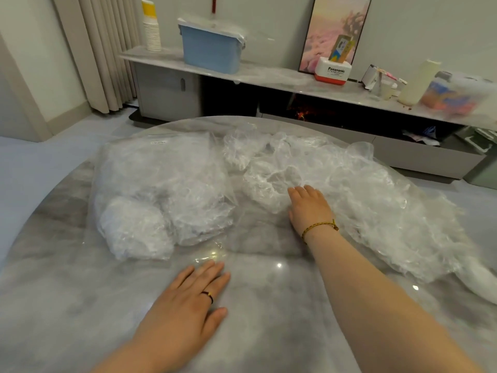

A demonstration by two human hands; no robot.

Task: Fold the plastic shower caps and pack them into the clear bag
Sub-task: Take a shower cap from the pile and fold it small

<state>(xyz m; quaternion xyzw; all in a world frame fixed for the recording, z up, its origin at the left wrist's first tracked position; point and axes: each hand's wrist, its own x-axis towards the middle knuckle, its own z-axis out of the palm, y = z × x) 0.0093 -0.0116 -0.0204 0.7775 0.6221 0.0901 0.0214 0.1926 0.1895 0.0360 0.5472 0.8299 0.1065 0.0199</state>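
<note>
A clear bag [161,189] stuffed with folded shower caps lies on the left half of the round grey marble table [269,332]. A loose heap of crumpled clear plastic shower caps [371,195] spreads across the right half. My right hand [309,205] reaches forward and its fingers dig into the near edge of one cap [271,184] at the heap's left side. My left hand [193,297] lies flat on the table, fingers straight, just in front of the bag's near corner, holding nothing.
Behind the table runs a low sideboard [269,74] with a blue bin [212,47], a stack of paper cups [152,30], a Panasonic box [332,72], a framed picture [336,30] and bottles. Curtains [102,49] hang at the back left.
</note>
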